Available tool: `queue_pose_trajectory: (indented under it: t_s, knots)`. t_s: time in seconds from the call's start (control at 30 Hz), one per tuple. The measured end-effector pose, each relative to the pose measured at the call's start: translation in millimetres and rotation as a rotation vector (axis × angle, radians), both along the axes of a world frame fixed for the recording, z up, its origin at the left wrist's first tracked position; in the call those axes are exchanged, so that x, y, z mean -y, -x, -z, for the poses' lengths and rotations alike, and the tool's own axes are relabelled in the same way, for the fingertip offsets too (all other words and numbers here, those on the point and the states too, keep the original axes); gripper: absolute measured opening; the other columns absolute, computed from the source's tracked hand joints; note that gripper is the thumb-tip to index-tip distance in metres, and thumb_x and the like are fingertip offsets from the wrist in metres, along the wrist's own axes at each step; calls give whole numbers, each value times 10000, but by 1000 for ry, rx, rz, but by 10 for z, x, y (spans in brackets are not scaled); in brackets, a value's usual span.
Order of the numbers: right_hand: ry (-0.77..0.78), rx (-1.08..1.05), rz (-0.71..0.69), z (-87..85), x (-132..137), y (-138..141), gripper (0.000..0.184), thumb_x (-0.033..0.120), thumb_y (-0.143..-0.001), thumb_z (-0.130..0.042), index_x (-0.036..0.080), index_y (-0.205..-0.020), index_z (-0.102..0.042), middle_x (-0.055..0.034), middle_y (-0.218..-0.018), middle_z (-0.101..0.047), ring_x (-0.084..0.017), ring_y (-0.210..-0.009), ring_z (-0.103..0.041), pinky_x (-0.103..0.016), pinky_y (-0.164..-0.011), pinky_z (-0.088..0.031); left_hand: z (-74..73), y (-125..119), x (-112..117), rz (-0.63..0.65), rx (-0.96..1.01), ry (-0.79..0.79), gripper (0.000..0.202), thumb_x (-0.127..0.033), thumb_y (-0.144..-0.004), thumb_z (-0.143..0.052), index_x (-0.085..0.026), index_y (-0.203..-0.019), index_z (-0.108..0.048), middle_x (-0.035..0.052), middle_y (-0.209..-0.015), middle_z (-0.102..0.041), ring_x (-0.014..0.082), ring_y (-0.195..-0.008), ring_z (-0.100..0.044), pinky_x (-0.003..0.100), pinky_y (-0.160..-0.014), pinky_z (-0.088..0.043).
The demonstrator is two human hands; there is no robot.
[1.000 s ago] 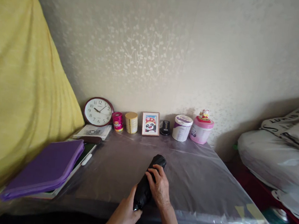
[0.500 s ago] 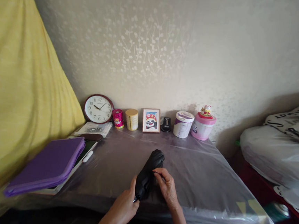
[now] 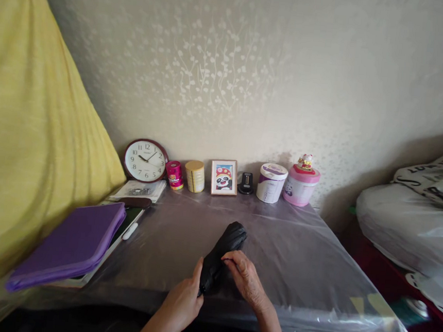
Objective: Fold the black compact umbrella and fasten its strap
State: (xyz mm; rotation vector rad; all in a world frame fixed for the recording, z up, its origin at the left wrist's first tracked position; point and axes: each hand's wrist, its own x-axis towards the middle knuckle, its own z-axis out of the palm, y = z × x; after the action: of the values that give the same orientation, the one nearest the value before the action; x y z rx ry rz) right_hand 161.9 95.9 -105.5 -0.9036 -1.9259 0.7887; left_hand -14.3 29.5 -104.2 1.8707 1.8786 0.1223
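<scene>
A folded black umbrella [image 3: 225, 246] is held at a slant above the near part of the table, its thicker end pointing away and to the right. My left hand [image 3: 185, 294] is wrapped round its lower end near the handle, with the thumb lying along the left side. On the umbrella's right side, my right hand [image 3: 245, 276] is closed in a pinch at the fabric. What exactly sits between those fingertips, fabric edge or strap, is too small to make out.
Plastic film covers the table [image 3: 294, 265]. Along the wall stand a clock [image 3: 145, 160], a pink can [image 3: 174, 175], a yellow can [image 3: 194, 176], a panda picture frame [image 3: 224, 177] and two tubs [image 3: 271, 183]. A purple folder [image 3: 71, 238] lies at left.
My right hand has shifted slightly left and down across the umbrella, still pinching. The umbrella's fabric looks smoother and tighter, and its far end has moved a little right.
</scene>
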Motion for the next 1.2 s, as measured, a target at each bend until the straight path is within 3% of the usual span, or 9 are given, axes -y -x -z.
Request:
queue_pose_trajectory:
  t_s: [0.23, 0.47, 0.63, 0.8, 0.93, 1.07, 1.2]
  knots:
    - [-22, 43, 41, 13, -78, 97, 156, 220, -832, -460, 219, -847, -615, -25, -857, -580, -132, -807, -556, -244, -749, -434, 2, -37, 6, 31, -125, 14, 749, -170, -777, -417, -131, -1385, 18, 95, -954, -647, 197, -875, -611, 250, -698, -408]
    - [-2, 58, 220, 86, -195, 273, 23, 177, -759, -535, 190, -771, -550, 1, -737, -530, -116, -643, -513, -227, -615, -426, -22, 23, 0, 19, -77, 22, 737, -204, -773, -419, -137, -1388, -18, 105, -976, -643, 205, -887, -612, 258, -711, -414]
    - [-81, 136, 225, 54, -255, 387, 91, 174, -792, -477, 195, -763, -561, -15, -784, -531, -126, -711, -531, -227, -665, -425, -27, 145, -84, -42, 6, 4, 718, -237, -754, -450, -196, -1381, -101, 90, -1025, -627, 207, -935, -596, 270, -749, -417]
    - [-90, 146, 236, 52, -311, 462, 142, 192, -807, -449, 197, -760, -583, -26, -787, -544, -131, -727, -543, -230, -680, -428, 3, 146, -106, -50, -35, -132, 698, -229, -757, -453, -212, -1377, -133, 108, -1222, -488, 206, -1009, -556, 273, -805, -404]
    - [8, -31, 227, 63, -323, 379, 170, 270, -804, -468, 194, -783, -619, -32, -784, -577, -134, -702, -547, -232, -649, -437, -16, 159, 8, -81, -114, -150, 645, -282, -798, -405, -241, -1379, -129, 113, -1136, -496, 202, -851, -602, 300, -733, -431]
    - [283, -263, 286, 130, -284, 58, 268, 398, -792, -474, 171, -839, -608, 4, -628, -539, -107, -506, -473, -210, -470, -388, -49, 242, 145, -85, -111, -131, 625, -305, -816, -360, -222, -1384, -113, 113, -1091, -492, 194, -841, -587, 288, -698, -437]
    - [369, -376, 363, 186, -263, -201, 310, 438, -745, -519, 147, -806, -606, 14, -586, -520, -95, -462, -437, -211, -441, -358, -59, 229, 168, -81, -122, -194, 633, -282, -818, -350, -198, -1389, -90, 104, -1050, -494, 184, -868, -558, 284, -734, -427]
